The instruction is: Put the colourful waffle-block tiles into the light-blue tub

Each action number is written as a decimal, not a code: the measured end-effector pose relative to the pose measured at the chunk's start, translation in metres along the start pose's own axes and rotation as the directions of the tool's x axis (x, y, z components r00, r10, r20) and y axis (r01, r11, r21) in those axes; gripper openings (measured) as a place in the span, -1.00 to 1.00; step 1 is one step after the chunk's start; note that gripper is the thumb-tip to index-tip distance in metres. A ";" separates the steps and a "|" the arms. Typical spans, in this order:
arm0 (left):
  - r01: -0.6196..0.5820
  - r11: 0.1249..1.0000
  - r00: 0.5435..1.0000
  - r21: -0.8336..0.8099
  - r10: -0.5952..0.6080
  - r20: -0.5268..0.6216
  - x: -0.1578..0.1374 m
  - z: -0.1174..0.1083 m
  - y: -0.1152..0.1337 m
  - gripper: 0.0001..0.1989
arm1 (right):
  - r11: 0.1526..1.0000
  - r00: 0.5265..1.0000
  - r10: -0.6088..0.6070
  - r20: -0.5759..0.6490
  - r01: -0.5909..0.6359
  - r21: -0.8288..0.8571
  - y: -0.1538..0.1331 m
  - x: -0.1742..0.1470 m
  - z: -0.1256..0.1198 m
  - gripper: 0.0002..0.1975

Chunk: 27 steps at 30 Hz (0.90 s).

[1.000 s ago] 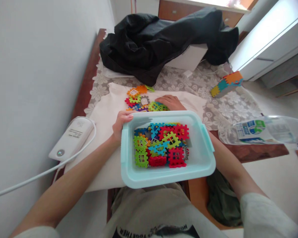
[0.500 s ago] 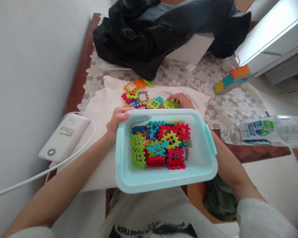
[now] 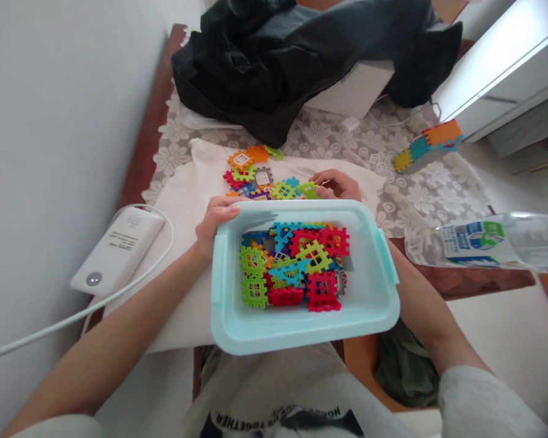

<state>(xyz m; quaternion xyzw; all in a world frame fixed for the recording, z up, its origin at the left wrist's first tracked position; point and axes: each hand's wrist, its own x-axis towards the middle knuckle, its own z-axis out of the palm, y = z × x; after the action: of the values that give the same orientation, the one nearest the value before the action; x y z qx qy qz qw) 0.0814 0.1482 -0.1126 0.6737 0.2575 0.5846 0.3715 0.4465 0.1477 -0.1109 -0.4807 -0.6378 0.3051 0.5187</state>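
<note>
A light turquoise plastic bin [image 3: 237, 325] sits tilted toward me, with several interlocking building blocks in red, green, blue and other colours inside it. My left hand [image 3: 213, 224] grips its upper left corner, thumb over the rim. Beyond the far rim, my right hand [image 3: 340, 184] has its fingers closed around the edge of a lime-green block [image 3: 307, 190]. That block is at the right end of a loose pile of blocks [image 3: 263, 176] lying on a white cloth [image 3: 173, 201]. The bin hides the near part of the pile and of my right wrist.
A white power bank [image 3: 119, 249] with a cable lies at the left by the wall. Black fabric [image 3: 256, 67] covers the table's back, partly over a white box [image 3: 354, 91]. At the right are a block structure [image 3: 427, 145] and a plastic bottle [image 3: 488, 240] on its side.
My right hand's fingers have curled in and closed on the lime-green block, which has shifted slightly left. My left hand and the bin stay nearly still.
</note>
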 end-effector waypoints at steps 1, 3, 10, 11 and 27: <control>0.009 1.000 1.000 -0.006 -0.009 0.003 0.001 0.000 0.000 -0.83 | 1.000 1.000 0.024 -0.006 -0.024 -0.003 0.000 0.000 0.000 -0.57; 0.034 0.999 0.999 -0.014 -0.034 0.010 0.003 0.000 0.000 -0.81 | 0.994 0.997 0.073 0.010 -0.072 -0.076 -0.002 0.000 0.000 -0.59; -0.054 0.995 0.998 -0.086 0.056 0.011 0.006 0.002 0.003 -0.85 | 0.993 0.995 0.101 0.029 -0.102 0.051 0.003 0.003 0.001 -0.55; -0.039 0.994 0.999 -0.100 0.041 0.011 0.007 0.003 0.004 -0.86 | 0.990 0.994 0.108 -0.012 -0.106 0.095 0.006 0.004 0.000 -0.50; 0.365 0.924 0.930 -0.113 -0.366 0.012 0.017 0.011 0.027 -0.79 | 0.941 0.938 0.008 -0.346 0.110 0.319 -0.044 0.005 -0.030 -0.56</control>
<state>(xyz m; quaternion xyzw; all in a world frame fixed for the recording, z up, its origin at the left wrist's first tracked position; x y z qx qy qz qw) 0.0930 0.1436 -0.0809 0.5889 0.3466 0.5220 0.5105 0.4621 0.1338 -0.0614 -0.4147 -0.4894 0.3067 0.7032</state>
